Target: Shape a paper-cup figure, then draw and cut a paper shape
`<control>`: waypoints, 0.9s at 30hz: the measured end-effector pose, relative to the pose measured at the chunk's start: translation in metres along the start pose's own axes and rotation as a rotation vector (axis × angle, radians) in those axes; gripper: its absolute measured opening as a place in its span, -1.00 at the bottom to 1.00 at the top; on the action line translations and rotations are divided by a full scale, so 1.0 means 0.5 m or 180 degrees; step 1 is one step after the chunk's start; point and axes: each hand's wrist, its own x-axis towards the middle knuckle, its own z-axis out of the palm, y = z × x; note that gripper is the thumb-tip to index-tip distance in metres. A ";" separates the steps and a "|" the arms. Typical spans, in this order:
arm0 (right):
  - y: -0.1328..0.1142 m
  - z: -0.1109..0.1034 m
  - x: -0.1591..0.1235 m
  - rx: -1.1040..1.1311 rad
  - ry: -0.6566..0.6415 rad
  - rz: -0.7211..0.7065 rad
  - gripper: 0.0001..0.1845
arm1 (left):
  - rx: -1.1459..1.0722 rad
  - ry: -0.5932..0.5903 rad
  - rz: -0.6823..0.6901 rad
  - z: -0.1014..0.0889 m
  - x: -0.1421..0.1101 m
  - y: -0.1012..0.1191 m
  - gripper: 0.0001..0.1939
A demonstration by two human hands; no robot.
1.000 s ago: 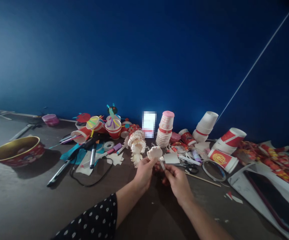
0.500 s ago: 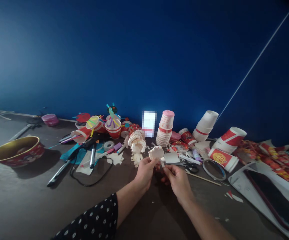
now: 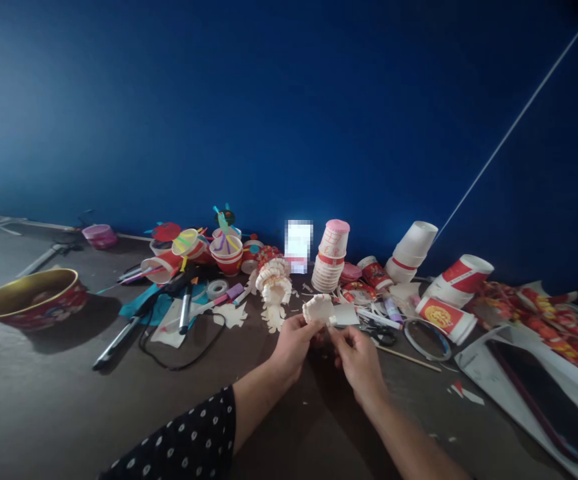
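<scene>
My left hand [image 3: 291, 350] is closed, pinching the lower edge of a white paper piece with a scalloped rim [image 3: 317, 308] above the table. At that piece's right edge, my right hand [image 3: 356, 353] has its fingertips pressed together on a small white strip [image 3: 331, 322], mostly hidden by the fingers. Just beyond my hands lies a curled white paper chain of similar frilled pieces [image 3: 275, 290]. A pair of scissors [image 3: 385, 335] with dark handles rests right of my right hand, beside a white card [image 3: 345, 315].
A stack of paper cups [image 3: 329, 263] stands behind my hands, with more white cups [image 3: 411, 250] to the right. A gold-rimmed red bowl [image 3: 31, 300] sits left. A phone [image 3: 543, 393] lies at right, near a tape roll [image 3: 427, 339] and a wooden stick [image 3: 409, 358].
The white strip in my right hand has tilted down against the scalloped piece's right edge. Both hands stay close together; the scalloped piece has shifted slightly right.
</scene>
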 end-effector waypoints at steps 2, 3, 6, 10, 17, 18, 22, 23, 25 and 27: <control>-0.001 -0.001 -0.001 -0.0092 0.0042 -0.0037 -0.60 | -0.0110 -0.0050 -0.0048 0.003 -0.003 0.000 -0.81; -0.002 -0.002 -0.001 -0.0125 0.0064 -0.0064 -0.59 | -0.0205 -0.0072 -0.0089 0.005 -0.004 0.000 -0.81; -0.003 -0.002 -0.002 -0.0209 0.0108 -0.0151 -0.60 | -0.0480 -0.0154 -0.0234 0.010 -0.009 0.000 -0.80; -0.004 0.001 -0.005 -0.0238 0.0075 -0.0211 -0.61 | -0.0489 -0.0099 -0.0227 0.010 -0.009 0.000 -0.80; -0.008 0.003 -0.008 -0.0061 0.0002 -0.0188 -0.63 | -0.0326 0.0107 -0.0082 0.010 -0.005 0.002 -0.79; -0.007 0.003 -0.008 -0.0004 -0.0014 -0.0176 -0.63 | -0.0303 0.0099 -0.0061 0.010 -0.004 0.001 -0.80; -0.007 0.004 -0.007 0.0293 -0.0143 -0.0067 -0.65 | -0.0134 0.0136 -0.0037 0.008 -0.002 -0.002 -0.83; -0.008 0.004 -0.006 0.0310 -0.0161 -0.0050 -0.64 | -0.0094 0.0174 -0.0026 0.007 -0.002 -0.003 -0.84; -0.010 0.002 -0.006 0.0270 -0.0159 -0.0034 -0.62 | -0.0031 0.0220 0.0003 0.006 0.000 -0.004 -0.87; -0.010 0.001 -0.006 0.0222 -0.0136 0.0000 -0.61 | 0.0005 0.0217 0.0023 0.006 0.000 -0.004 -0.88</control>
